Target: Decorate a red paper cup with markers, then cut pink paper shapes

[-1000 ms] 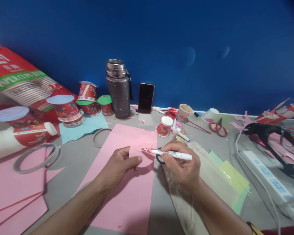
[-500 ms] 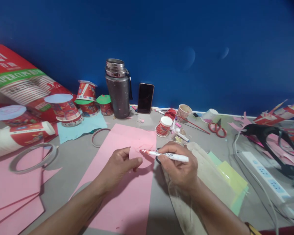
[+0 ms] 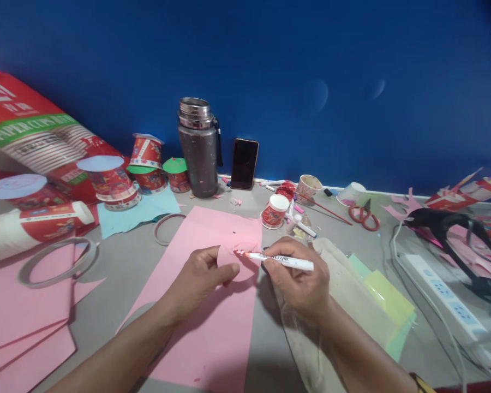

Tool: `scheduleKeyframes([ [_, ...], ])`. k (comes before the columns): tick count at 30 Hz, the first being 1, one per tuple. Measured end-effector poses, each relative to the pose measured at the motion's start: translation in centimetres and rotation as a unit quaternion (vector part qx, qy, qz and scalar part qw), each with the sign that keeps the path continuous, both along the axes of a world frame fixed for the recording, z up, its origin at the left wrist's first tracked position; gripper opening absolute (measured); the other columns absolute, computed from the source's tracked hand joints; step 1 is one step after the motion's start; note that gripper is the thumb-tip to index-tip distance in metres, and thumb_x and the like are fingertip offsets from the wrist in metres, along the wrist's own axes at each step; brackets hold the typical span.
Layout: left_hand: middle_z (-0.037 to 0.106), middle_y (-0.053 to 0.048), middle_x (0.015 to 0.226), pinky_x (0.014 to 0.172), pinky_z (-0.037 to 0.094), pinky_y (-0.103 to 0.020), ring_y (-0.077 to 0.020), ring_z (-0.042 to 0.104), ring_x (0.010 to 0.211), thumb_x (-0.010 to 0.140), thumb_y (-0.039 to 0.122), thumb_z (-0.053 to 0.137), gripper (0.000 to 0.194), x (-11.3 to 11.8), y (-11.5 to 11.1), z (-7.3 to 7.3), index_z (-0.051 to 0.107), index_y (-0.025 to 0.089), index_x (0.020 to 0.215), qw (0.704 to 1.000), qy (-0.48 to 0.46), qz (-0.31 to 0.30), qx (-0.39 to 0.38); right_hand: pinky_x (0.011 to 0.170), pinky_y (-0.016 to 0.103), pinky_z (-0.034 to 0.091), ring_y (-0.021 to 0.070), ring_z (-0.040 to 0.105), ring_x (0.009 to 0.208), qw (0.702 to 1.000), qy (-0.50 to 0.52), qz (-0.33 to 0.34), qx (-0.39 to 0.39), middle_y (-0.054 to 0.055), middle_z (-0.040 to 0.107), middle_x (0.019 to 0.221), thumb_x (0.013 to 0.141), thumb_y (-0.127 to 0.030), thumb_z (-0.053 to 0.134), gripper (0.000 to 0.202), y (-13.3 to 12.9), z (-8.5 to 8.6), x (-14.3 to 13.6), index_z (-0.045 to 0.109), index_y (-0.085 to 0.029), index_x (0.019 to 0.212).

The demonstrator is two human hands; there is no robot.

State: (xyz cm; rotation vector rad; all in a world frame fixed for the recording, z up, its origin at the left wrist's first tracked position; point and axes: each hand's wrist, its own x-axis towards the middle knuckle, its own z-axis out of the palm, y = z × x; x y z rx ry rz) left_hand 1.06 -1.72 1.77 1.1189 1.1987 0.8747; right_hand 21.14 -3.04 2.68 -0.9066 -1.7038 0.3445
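My left hand [image 3: 208, 278] pinches the left edge of a small pink paper piece [image 3: 246, 268], thumb on top, above a large pink paper sheet [image 3: 200, 338]. In my right hand [image 3: 300, 278] is a white acrylic marker [image 3: 290, 262], gripped like a pen with its red-stained tip pointing left. The tip meets the upper part of the small piece, where faint red lines show. Just beyond my right hand stands a red patterned paper cup [image 3: 275, 212] with its white base upward. Part of the small piece is hidden by my left fingers.
A thermos [image 3: 199, 158] and a phone [image 3: 244, 164] stand by the blue wall. Decorated paper cups [image 3: 111, 180], a tape roll [image 3: 57, 262] and folded pink paper [image 3: 24, 311] lie left. Scissors [image 3: 364, 215], a cloth [image 3: 339, 295] and a power strip [image 3: 442, 300] are right.
The view has shifted very slightly, so the background sits a little further right. Both hands, the small paper piece and the marker keep nearly the same pose.
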Motion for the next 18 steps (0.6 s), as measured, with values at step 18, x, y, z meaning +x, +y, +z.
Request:
scheduleKeyframes([
  [18, 0.061, 0.003, 0.064, 0.066, 0.043, -0.029, -0.014, 0.051, 0.066, 0.071, 0.042, 0.088, 0.031, -2.0, 1.1, -2.1, 0.067, 0.021, 0.066, 0.988, -0.053, 0.141, 0.017, 0.089, 0.036, 0.06, 0.0243, 0.076, 0.098, 0.99, -0.125, 0.007, -0.069, 0.009, 0.082, 0.107, 0.097, -0.022, 0.067, 0.02, 1.4, -3.3, 0.0, 0.076, -0.022, 0.115],
])
